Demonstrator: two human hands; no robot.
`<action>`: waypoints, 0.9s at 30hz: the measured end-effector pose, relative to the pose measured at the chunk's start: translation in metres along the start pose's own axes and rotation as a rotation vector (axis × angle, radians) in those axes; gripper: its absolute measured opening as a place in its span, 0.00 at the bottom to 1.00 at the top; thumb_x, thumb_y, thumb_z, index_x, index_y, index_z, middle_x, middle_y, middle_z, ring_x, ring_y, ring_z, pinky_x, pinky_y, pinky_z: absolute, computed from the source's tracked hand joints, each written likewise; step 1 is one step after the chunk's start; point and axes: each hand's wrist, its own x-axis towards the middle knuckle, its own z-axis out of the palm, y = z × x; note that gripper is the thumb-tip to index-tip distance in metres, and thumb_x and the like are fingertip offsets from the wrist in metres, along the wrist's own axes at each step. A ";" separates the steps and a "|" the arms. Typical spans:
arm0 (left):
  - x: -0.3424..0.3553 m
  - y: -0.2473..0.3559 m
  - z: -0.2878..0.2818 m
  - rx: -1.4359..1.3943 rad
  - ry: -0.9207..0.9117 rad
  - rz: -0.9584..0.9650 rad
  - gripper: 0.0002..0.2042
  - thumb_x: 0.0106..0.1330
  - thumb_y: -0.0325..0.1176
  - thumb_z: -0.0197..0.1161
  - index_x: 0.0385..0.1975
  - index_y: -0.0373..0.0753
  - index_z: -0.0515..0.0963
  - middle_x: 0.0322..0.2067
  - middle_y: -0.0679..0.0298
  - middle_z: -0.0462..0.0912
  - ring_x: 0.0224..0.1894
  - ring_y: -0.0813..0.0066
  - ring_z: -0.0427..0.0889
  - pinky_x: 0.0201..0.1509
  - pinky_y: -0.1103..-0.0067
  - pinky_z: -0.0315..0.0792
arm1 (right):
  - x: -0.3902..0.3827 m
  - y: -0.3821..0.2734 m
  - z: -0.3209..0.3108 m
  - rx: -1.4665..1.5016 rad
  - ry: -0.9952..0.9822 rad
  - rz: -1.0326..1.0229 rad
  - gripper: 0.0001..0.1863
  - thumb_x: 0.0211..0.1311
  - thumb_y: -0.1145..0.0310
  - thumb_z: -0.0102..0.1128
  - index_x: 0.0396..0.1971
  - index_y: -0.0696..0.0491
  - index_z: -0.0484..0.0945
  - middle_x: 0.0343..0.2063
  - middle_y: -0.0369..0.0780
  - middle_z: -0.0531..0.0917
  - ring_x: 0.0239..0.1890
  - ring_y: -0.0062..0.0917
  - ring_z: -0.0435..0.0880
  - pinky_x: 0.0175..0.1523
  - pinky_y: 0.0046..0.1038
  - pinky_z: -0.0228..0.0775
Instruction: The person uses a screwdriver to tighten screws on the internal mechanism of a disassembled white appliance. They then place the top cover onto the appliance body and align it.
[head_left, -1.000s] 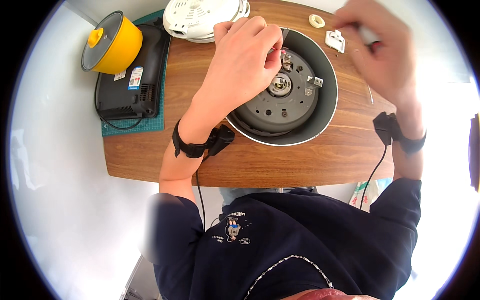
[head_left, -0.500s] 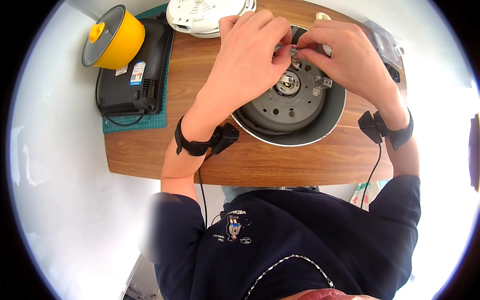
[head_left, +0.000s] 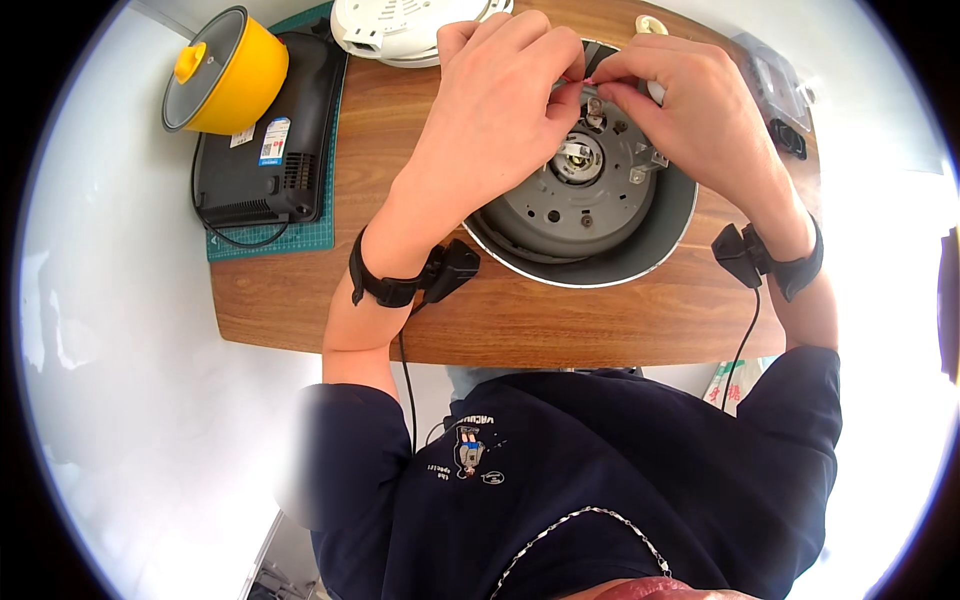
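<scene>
The left hand (head_left: 500, 105) and right hand (head_left: 695, 100) came close together above the far part of a round grey cooker housing (head_left: 667, 222), their fingers pinched narrow on a small pink piece (head_left: 589, 82) between them. A white object (head_left: 656, 92), mostly hidden, showed in the right hand's curl. The housing stood on the wooden desk (head_left: 530, 325), its metal plate (head_left: 610, 205) facing up; a yellow lidded pot (head_left: 245, 85) was well apart, at left.
</scene>
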 end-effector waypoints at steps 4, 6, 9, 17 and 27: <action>-0.001 -0.002 0.002 -0.025 0.008 0.013 0.08 0.55 0.24 0.68 0.30 0.41 0.74 0.31 0.62 0.73 0.39 0.59 0.74 0.49 0.67 0.61 | 0.000 0.000 0.004 -0.023 0.008 -0.023 0.06 0.61 0.74 0.67 0.37 0.55 0.87 0.28 0.41 0.84 0.31 0.36 0.82 0.38 0.33 0.73; -0.002 -0.003 0.002 -0.015 0.007 0.013 0.08 0.55 0.24 0.68 0.30 0.40 0.74 0.31 0.62 0.73 0.39 0.59 0.75 0.49 0.67 0.61 | -0.001 0.000 0.005 -0.004 0.031 -0.023 0.06 0.62 0.73 0.67 0.37 0.55 0.87 0.28 0.41 0.84 0.30 0.36 0.81 0.38 0.33 0.73; -0.003 -0.004 0.003 -0.022 0.011 0.009 0.08 0.55 0.23 0.67 0.30 0.40 0.74 0.32 0.61 0.73 0.39 0.59 0.74 0.49 0.66 0.61 | -0.002 -0.001 0.006 0.002 0.037 0.012 0.05 0.63 0.73 0.67 0.37 0.55 0.87 0.27 0.41 0.84 0.29 0.35 0.81 0.37 0.33 0.72; -0.002 -0.005 0.003 -0.019 0.005 0.016 0.08 0.56 0.23 0.67 0.31 0.40 0.74 0.32 0.61 0.73 0.40 0.59 0.74 0.49 0.66 0.61 | 0.000 -0.004 0.007 0.052 0.039 0.026 0.06 0.64 0.73 0.67 0.39 0.55 0.87 0.28 0.40 0.84 0.28 0.30 0.80 0.35 0.29 0.71; -0.001 -0.003 -0.007 -0.113 -0.012 -0.023 0.07 0.58 0.24 0.68 0.32 0.41 0.76 0.31 0.64 0.74 0.39 0.62 0.76 0.51 0.67 0.62 | -0.023 0.004 -0.031 0.222 0.196 0.261 0.06 0.64 0.78 0.68 0.39 0.55 0.88 0.30 0.29 0.83 0.27 0.10 0.73 0.29 0.16 0.64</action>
